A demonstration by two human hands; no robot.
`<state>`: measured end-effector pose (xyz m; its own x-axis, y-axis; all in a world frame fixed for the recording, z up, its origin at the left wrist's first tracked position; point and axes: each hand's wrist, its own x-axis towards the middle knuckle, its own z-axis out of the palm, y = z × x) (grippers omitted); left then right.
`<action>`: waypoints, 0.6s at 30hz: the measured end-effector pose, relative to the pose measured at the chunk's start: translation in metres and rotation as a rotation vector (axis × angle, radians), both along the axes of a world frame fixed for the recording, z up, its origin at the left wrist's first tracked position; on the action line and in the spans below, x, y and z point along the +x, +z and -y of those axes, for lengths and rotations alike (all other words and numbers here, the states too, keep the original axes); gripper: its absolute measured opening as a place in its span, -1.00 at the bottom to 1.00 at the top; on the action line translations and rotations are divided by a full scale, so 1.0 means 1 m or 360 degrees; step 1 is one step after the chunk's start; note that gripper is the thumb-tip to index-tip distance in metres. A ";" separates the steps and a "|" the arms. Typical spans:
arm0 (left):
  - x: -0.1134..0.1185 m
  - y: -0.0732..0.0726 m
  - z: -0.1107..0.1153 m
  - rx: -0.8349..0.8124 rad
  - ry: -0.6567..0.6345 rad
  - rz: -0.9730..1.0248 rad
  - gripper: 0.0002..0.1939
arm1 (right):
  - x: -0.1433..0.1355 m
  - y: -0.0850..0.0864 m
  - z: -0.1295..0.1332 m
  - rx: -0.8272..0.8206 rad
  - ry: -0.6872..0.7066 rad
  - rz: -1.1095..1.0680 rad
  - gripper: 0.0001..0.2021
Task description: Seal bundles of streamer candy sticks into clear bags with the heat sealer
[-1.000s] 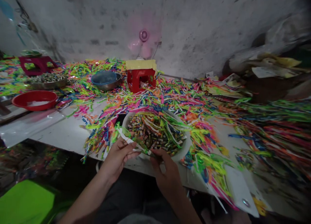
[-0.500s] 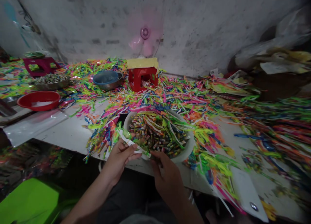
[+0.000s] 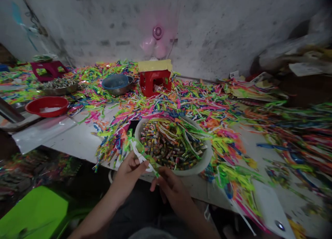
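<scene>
Several white and green plastic strips (image 3: 141,156) are pinched between the thumb and fingers of my left hand (image 3: 131,170), just in front of a white basin. My right hand (image 3: 169,183) closes its fingers at the lower end of the same strips. The white basin (image 3: 207,159) holds many small, multicoloured wrapped pieces (image 3: 166,149), with green, white and orange strips lying over its right part. Bundles of coloured strips surround the basin on the table.
A red stool (image 3: 155,83) and a blue bowl (image 3: 115,83) stand behind the basin. At left are a red basin (image 3: 47,107), a metal bowl (image 3: 59,89) and a magenta stool (image 3: 49,70). A pink fan (image 3: 158,32) spins by the wall. A green stool (image 3: 35,211) is below.
The whole view has shifted slightly, so the table things appear further right. My hands still hold the strips, which now slant more steeply, and my right hand sits a little lower.
</scene>
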<state>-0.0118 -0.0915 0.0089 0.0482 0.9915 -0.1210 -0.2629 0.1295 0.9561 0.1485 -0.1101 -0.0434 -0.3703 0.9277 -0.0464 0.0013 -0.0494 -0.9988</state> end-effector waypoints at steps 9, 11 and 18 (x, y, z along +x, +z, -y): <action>-0.022 -0.033 0.014 -0.0028 0.0113 -0.0148 -0.66 | -0.032 -0.027 0.009 0.0193 -0.0162 0.0127 -0.54; -0.041 -0.033 0.001 -0.0015 0.0181 -0.0268 -0.59 | -0.029 -0.023 0.008 0.0340 -0.0166 0.0308 -0.54; -0.123 -0.035 -0.113 0.0199 0.0474 -0.1583 -0.39 | 0.036 0.011 -0.035 0.0844 -0.0570 0.0970 -0.77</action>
<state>-0.1344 0.0217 -0.0256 -0.2652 0.9551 0.1321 0.6448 0.0738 0.7608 0.1847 -0.0752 -0.0324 -0.1044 0.9386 0.3287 0.6143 0.3208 -0.7209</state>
